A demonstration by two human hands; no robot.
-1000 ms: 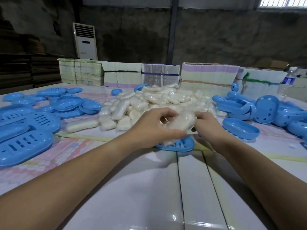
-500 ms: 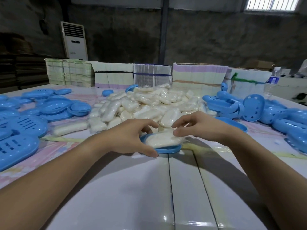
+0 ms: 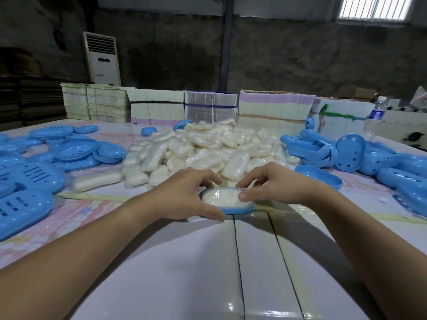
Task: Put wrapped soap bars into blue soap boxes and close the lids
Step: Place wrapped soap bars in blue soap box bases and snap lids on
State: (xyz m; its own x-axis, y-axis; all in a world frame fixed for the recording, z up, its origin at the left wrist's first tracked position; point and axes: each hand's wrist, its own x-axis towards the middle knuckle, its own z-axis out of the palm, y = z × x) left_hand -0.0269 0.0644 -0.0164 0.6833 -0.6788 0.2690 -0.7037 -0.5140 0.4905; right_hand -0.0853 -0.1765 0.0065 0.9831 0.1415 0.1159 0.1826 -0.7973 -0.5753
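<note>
1. At table centre, head view: a wrapped soap bar [image 3: 223, 197] lies seated in a blue soap box base [image 3: 240, 210] on the white table [image 3: 184, 273].
2. Left hand [image 3: 184, 197] grasps the base's 9 o'clock end, thumb along the near rim.
3. Right hand [image 3: 272, 183] pinches the bar's 3 o'clock end, thumb pressing on the wrap.
4. Loose soap pile [image 3: 203, 148] sits at 12 o'clock, just beyond the hands.
5. Slotted blue parts [image 3: 30, 179], probably lids or trays, lie at 9 o'clock; more blue shells [image 3: 351, 155] lie at 2 o'clock.
6. Progress: this bar is placed; its lid is not yet fitted. Judging by the pile, most of the job remains.
</note>
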